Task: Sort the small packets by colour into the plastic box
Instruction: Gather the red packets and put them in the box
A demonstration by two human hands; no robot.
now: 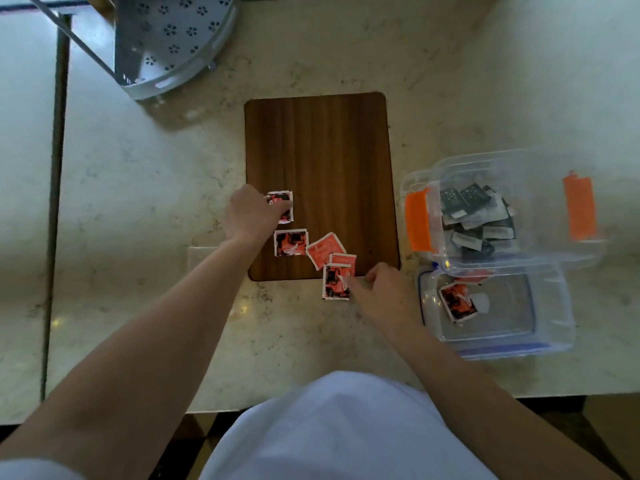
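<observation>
Several red-and-black packets lie at the near end of a dark wooden board point(322, 150). My left hand point(251, 213) pinches the far-left packet point(284, 206) at the board's left edge. My right hand point(384, 292) has its fingertips on a packet point(334, 282) that hangs over the board's near edge. Between them lie another red-and-black packet point(290, 242) and two plain red ones point(323, 250). To the right, the clear plastic box point(540, 168) with orange clips holds several black packets point(476, 220). Its near section point(554, 327) holds one red-and-black packet point(457, 302).
A grey perforated rack point(173, 39) stands at the far left of the marble counter point(138, 202). The counter's near edge runs just in front of my white clothing. A dark seam crosses the surface on the far left.
</observation>
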